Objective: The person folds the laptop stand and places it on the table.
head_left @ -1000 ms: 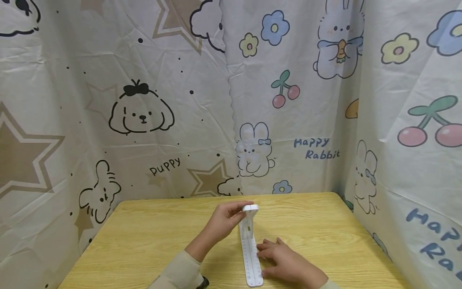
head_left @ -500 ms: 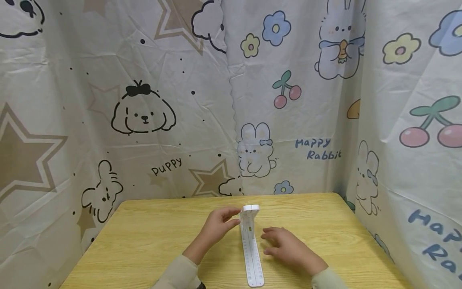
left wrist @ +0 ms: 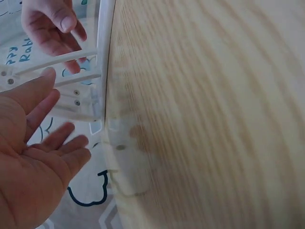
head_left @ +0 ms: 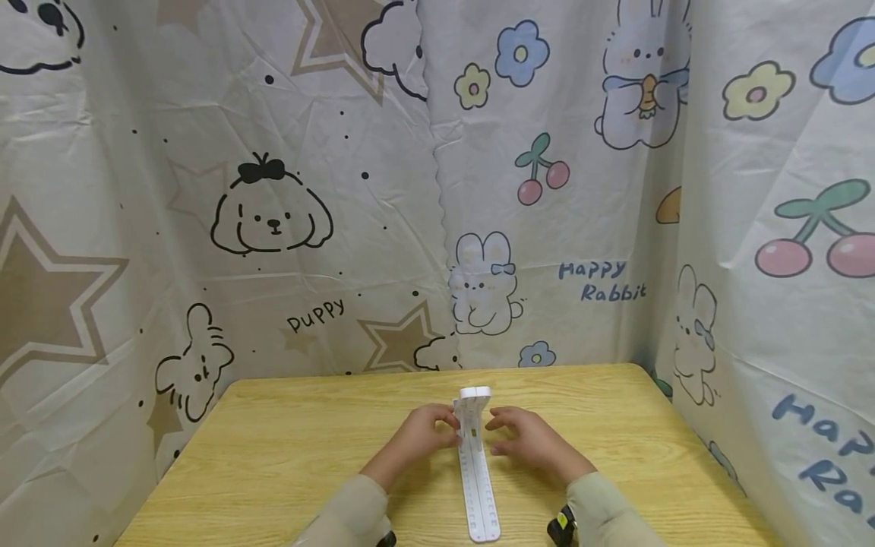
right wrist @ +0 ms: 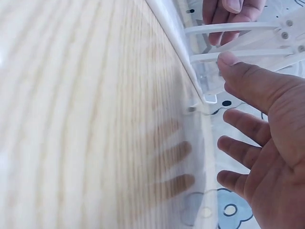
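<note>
A white plastic stand (head_left: 478,494) is on the table, its long slotted base pointing toward me and its upright part (head_left: 472,418) rising at the far end. In the left wrist view, slim white struts (left wrist: 78,78) and screws show on the stand. My left hand (head_left: 424,434) is at the left side of the upright, fingers loosely bent; whether the tips touch it I cannot tell. On the other side my right hand (head_left: 532,441) is held with fingers apart, close to the upright. The right wrist view has its thumb (right wrist: 231,59) near a strut (right wrist: 243,55).
The wood-grain table (head_left: 307,456) extends on both sides of the stand. Curtains (head_left: 383,190) printed with cartoon animals, flowers and cherries hang behind and at both sides. A dark band with a yellow-green spot (head_left: 563,523) is at the right sleeve.
My left hand has let go of the top of the upright and moved lower along its left side. The right hand has moved from beside the base forward to the upright. The stand stays put.
</note>
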A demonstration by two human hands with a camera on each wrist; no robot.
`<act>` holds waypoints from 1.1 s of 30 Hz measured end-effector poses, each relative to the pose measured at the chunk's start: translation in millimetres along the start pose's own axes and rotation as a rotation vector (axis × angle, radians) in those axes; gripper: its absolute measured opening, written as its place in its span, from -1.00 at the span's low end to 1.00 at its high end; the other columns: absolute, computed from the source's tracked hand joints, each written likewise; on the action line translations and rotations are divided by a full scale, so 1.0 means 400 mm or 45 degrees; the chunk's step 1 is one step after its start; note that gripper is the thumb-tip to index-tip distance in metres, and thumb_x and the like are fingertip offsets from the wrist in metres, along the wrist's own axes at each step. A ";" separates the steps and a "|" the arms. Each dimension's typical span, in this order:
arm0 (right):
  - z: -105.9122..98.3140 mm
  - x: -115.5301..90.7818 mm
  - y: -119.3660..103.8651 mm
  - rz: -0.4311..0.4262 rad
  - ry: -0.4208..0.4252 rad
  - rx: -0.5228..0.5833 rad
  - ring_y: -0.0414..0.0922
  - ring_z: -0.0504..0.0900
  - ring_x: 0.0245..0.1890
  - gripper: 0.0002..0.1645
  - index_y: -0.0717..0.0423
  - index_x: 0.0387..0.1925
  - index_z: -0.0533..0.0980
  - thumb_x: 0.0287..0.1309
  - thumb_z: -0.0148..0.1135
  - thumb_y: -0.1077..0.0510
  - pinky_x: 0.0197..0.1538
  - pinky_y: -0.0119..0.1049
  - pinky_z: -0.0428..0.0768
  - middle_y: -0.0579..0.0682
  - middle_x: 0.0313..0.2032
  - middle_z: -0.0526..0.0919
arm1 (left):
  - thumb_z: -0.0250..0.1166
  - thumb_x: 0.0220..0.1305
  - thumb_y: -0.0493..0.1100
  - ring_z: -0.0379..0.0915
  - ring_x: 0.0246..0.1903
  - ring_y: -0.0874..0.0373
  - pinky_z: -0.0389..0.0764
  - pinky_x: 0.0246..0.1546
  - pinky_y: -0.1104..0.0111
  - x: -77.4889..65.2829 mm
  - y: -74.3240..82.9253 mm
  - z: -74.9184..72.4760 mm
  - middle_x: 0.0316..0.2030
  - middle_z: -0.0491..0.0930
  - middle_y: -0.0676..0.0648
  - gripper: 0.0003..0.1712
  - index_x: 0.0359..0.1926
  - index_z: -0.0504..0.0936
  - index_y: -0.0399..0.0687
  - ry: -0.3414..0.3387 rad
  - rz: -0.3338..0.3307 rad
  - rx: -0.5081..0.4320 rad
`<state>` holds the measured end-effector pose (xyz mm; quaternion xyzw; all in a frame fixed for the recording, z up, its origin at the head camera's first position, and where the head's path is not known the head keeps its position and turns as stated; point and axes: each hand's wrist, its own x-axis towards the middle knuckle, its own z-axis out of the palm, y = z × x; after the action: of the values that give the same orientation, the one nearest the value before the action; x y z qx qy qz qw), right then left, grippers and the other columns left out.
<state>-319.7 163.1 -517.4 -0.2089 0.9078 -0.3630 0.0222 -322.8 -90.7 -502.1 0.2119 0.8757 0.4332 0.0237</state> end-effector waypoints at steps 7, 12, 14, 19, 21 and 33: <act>0.011 0.036 0.004 -0.027 -0.051 0.040 0.27 0.25 0.49 -0.66 -0.11 -0.08 0.71 0.07 0.57 0.12 0.51 0.27 0.21 0.13 0.47 0.36 | 0.59 0.05 -0.21 0.32 0.38 -0.31 0.26 0.45 -0.20 0.018 -0.007 0.021 0.33 0.49 -0.28 -0.85 -0.36 0.76 -0.03 -0.053 -0.021 0.090; 0.022 0.058 0.002 -0.121 -0.088 0.015 0.24 0.32 0.46 -0.71 -0.02 -0.16 0.73 0.02 0.59 0.18 0.50 0.21 0.26 0.12 0.44 0.42 | 0.61 0.01 -0.24 0.32 0.39 -0.24 0.26 0.46 -0.14 0.024 -0.028 0.036 0.32 0.51 -0.21 -0.84 -0.40 0.76 -0.03 -0.091 -0.015 0.116; 0.026 0.064 0.005 -0.156 -0.104 0.000 0.20 0.35 0.45 -0.73 0.01 -0.19 0.73 0.01 0.59 0.20 0.49 0.18 0.30 0.08 0.42 0.45 | 0.61 -0.01 -0.26 0.32 0.39 -0.22 0.27 0.47 -0.12 0.025 -0.035 0.040 0.31 0.52 -0.20 -0.84 -0.43 0.76 -0.02 -0.099 -0.017 0.128; 0.033 0.073 0.012 -0.169 -0.130 -0.035 0.09 0.44 0.40 -0.72 0.02 -0.18 0.75 0.00 0.60 0.19 0.45 0.10 0.39 -0.03 0.37 0.51 | 0.63 -0.02 -0.27 0.33 0.38 -0.21 0.29 0.47 -0.08 0.033 -0.038 0.047 0.31 0.51 -0.20 -0.85 -0.44 0.78 -0.07 -0.106 -0.030 0.153; 0.035 0.074 0.012 -0.167 -0.134 -0.031 0.06 0.47 0.36 -0.69 0.04 -0.15 0.75 0.00 0.60 0.20 0.43 0.10 0.42 -0.04 0.31 0.57 | 0.63 -0.02 -0.26 0.33 0.38 -0.21 0.30 0.47 -0.07 0.036 -0.037 0.051 0.32 0.50 -0.20 -0.85 -0.45 0.78 -0.08 -0.109 -0.042 0.160; 0.050 0.076 0.009 -0.193 -0.111 -0.047 -0.06 0.51 0.20 -0.86 0.00 -0.34 0.73 0.04 0.55 0.24 0.41 0.10 0.40 -0.13 0.05 0.70 | 0.62 0.02 -0.26 0.32 0.40 -0.17 0.30 0.48 -0.02 0.044 -0.035 0.049 0.36 0.49 -0.16 -0.81 -0.58 0.75 0.01 -0.107 -0.051 0.242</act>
<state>-344.8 140.5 -531.2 -0.2930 0.8941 -0.3373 0.0304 -339.5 -76.6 -522.6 0.2135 0.9152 0.3384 0.0490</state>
